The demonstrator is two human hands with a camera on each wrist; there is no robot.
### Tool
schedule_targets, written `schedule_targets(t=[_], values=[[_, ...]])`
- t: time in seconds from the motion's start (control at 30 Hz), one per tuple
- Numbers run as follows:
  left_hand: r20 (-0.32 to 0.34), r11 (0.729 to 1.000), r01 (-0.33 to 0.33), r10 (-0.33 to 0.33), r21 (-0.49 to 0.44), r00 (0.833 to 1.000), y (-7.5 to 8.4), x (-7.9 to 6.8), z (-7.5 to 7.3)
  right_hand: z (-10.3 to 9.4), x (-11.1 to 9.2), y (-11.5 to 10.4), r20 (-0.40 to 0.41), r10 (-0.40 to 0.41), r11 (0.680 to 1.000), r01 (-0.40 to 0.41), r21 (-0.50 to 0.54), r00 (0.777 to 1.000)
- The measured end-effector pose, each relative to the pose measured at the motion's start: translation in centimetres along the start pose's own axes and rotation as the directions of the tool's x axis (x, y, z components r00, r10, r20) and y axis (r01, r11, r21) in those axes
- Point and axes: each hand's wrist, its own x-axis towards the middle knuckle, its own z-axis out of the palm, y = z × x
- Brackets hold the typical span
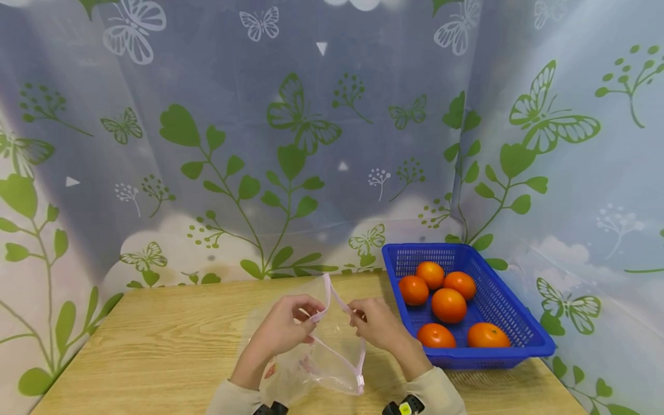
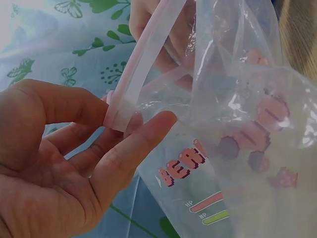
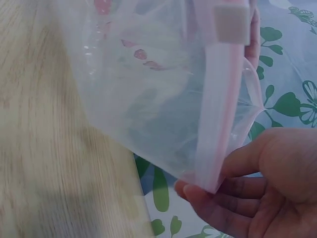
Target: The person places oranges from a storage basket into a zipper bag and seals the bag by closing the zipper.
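Note:
A clear plastic slider zip bag (image 1: 332, 369) with pink edging is held over the table, its mouth spread apart. My left hand (image 1: 284, 327) pinches one side of the rim between thumb and fingers. On the opposite side, my right hand (image 1: 381, 325) pinches the pink zip strip (image 3: 218, 119). A pale slider (image 1: 360, 381) sits at the near end of the zip. Red lettering (image 2: 181, 166) and pink printed shapes show on the bag in the left wrist view. No contents show inside the bag.
To the right stands a blue plastic basket (image 1: 519, 314) with several orange fruits (image 1: 449, 305) in it, close beside my right hand. The wooden table (image 1: 171, 346) runs back to a patterned cloth backdrop (image 1: 342, 173). Cloth also hangs at both sides.

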Motion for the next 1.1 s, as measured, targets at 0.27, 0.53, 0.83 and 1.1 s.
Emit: schedule_targets(t=[0.27, 0.53, 0.83, 1.1], values=[[0.012, 1.000, 0.005, -0.005, -0.010, 1.000, -0.3, 0.1, 0.2, -0.4, -0.2, 0.1, 0.046, 0.008, 1.000, -0.009, 0.009, 0.999], [0.016, 1.000, -0.008, 0.008, 0.012, 1.000, -0.2, 0.0, 0.2, -0.4, -0.2, 0.0, 0.063, 0.014, 1.000, -0.016, 0.018, 0.998], [-0.009, 1.000, -0.009, 0.009, -0.001, 1.000, -0.2, 0.0, 0.1, -1.7, -0.3, -0.3, 0.069, -0.010, 0.997, 0.015, -0.082, 0.998], [-0.030, 0.999, -0.034, 0.033, -0.037, 0.999, -0.3, 0.1, 0.1, -4.9, -1.2, -1.2, 0.070, 0.086, 0.992, -0.079, -0.097, 0.994]])
